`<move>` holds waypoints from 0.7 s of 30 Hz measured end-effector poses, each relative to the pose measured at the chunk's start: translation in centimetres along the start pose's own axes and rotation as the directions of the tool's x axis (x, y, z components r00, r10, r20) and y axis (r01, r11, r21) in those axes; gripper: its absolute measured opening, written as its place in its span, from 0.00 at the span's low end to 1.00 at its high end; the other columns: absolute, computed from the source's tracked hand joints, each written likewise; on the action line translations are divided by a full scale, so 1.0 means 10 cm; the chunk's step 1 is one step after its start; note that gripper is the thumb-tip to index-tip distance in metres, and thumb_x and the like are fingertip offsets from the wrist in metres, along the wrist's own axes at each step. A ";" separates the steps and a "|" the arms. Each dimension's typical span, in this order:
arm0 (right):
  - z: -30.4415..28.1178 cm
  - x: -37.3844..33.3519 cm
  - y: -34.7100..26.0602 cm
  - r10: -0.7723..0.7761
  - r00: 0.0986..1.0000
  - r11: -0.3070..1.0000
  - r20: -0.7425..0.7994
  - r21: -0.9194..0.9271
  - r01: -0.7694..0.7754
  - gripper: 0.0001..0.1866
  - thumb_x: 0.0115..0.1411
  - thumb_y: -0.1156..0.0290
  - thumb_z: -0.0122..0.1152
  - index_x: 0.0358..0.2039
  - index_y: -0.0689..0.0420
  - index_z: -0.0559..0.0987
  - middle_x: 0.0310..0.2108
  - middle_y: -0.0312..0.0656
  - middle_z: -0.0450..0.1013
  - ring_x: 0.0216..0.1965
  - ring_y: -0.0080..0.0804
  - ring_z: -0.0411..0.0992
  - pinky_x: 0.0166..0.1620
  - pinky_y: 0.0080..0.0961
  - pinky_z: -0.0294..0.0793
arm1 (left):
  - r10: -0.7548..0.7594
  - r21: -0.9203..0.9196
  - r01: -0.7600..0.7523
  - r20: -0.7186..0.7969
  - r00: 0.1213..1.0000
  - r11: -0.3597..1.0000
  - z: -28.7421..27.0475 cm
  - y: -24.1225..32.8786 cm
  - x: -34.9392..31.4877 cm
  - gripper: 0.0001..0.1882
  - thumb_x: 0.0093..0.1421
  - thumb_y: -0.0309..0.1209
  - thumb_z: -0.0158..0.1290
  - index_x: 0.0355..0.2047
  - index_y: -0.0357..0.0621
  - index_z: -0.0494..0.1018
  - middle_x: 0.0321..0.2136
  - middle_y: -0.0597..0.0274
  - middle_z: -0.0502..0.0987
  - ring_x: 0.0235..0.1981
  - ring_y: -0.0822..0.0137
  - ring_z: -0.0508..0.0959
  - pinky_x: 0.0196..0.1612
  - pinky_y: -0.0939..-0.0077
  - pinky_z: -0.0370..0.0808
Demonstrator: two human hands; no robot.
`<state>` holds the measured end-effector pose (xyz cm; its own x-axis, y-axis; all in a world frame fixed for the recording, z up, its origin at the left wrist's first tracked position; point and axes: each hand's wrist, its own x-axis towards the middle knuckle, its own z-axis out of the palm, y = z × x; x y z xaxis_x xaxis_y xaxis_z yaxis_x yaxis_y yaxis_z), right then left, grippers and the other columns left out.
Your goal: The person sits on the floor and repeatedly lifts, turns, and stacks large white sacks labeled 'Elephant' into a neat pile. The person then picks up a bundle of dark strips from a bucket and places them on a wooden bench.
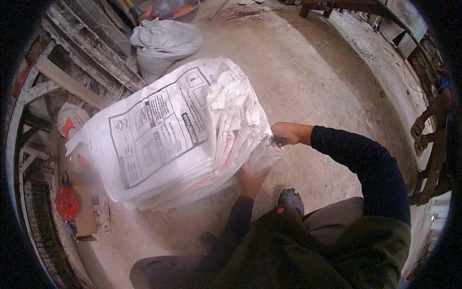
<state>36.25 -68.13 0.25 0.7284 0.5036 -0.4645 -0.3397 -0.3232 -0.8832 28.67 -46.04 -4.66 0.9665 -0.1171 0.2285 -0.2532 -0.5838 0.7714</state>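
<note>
- In the head view, I see the white stack of sacks (161, 123) just left of my right hand (287, 135), whose fingers look clamped on its ruffled edge.
- My left hand (251, 181) touches the lower edge, nearer my body; its fingertips are hidden, so I cannot tell how tightly they close.
- I'd judge it best to grip several layers together and steady them from below, since loose edges could slip.
- The material looks like thin, woven plastic: flat on top, crumpled near the hands.
- Beyond it, a knotless-looking grey sack (166, 43) bulges, round and creased.
</note>
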 end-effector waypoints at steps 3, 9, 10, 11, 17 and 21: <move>0.00 0.01 -0.03 0.055 0.998 0.984 0.005 0.169 -0.055 0.11 0.56 0.61 0.46 0.29 0.54 0.72 0.26 0.32 0.67 0.25 0.21 0.62 0.26 0.19 0.61 | -0.066 -0.015 0.067 0.060 0.996 0.998 -0.01 0.00 0.02 0.26 0.51 0.36 0.51 0.46 0.30 0.62 0.46 0.39 0.65 0.49 0.45 0.63 0.52 0.61 0.58; 0.05 -0.32 -0.24 0.167 0.982 0.964 -0.085 0.225 -0.144 0.20 0.57 0.55 0.46 0.41 0.58 0.71 0.35 0.38 0.68 0.33 0.26 0.65 0.34 0.24 0.66 | -0.004 -0.154 -0.004 -0.051 0.999 0.988 -0.14 0.08 0.15 0.18 0.51 0.31 0.50 0.41 0.32 0.68 0.41 0.41 0.69 0.46 0.47 0.67 0.50 0.64 0.61; 0.05 -0.39 -0.22 0.255 0.952 0.944 -0.170 0.259 -0.207 0.23 0.56 0.53 0.47 0.43 0.59 0.70 0.37 0.40 0.67 0.34 0.28 0.65 0.36 0.25 0.66 | -0.011 -0.151 0.004 -0.048 0.999 0.989 -0.13 0.08 0.15 0.18 0.51 0.32 0.50 0.41 0.33 0.68 0.41 0.41 0.69 0.46 0.47 0.67 0.49 0.64 0.62; 0.06 -0.42 -0.11 0.323 0.918 0.940 -0.230 0.191 -0.283 0.24 0.56 0.52 0.48 0.44 0.59 0.69 0.37 0.41 0.67 0.35 0.30 0.66 0.37 0.27 0.66 | -0.022 -0.144 0.015 -0.045 0.999 0.990 -0.11 0.06 0.13 0.18 0.51 0.32 0.50 0.41 0.33 0.68 0.41 0.41 0.70 0.45 0.47 0.68 0.49 0.64 0.62; 0.24 -0.28 0.36 0.367 0.899 0.902 -0.239 -0.146 -0.407 0.28 0.53 0.51 0.51 0.44 0.62 0.68 0.39 0.46 0.68 0.41 0.38 0.66 0.40 0.33 0.67 | -0.103 -0.142 0.102 0.006 0.995 0.985 -0.06 0.00 0.09 0.18 0.51 0.33 0.50 0.41 0.34 0.69 0.41 0.42 0.70 0.45 0.47 0.68 0.48 0.64 0.63; 0.07 -0.22 0.19 -0.084 0.996 0.811 -0.033 -0.583 0.049 0.19 0.56 0.60 0.47 0.43 0.61 0.70 0.36 0.44 0.69 0.37 0.32 0.69 0.38 0.29 0.71 | 0.050 0.070 -0.045 -0.071 0.996 0.997 -0.10 0.03 0.11 0.19 0.51 0.33 0.50 0.42 0.35 0.68 0.40 0.43 0.70 0.43 0.46 0.69 0.47 0.62 0.64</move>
<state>33.60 -69.25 -0.48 0.7736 0.5023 -0.3863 0.1068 -0.7042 -0.7019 29.56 -45.52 -3.53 0.9472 -0.0891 0.3081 -0.2927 -0.6329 0.7168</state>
